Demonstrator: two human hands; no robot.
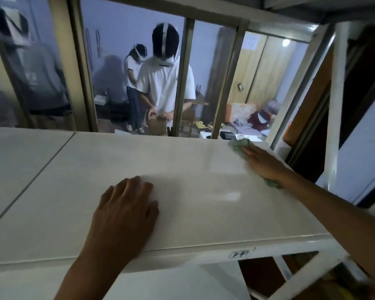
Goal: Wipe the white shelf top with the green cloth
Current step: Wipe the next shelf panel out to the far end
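The white shelf top [193, 187] spans the middle of the head view. My left hand [126, 211] lies flat on it near the front edge, fingers spread, holding nothing. My right hand [262, 162] presses the green cloth [238, 144] onto the far right corner of the top. Most of the cloth is hidden under the palm; a bit shows beyond the fingertips and another bit by the wrist.
A second white panel [20, 161] adjoins on the left across a seam. Behind the shelf is a window with metal bars [182, 83]; two people stand beyond it. A white post [336, 105] rises at the right; the frame's struts [307, 276] are below.
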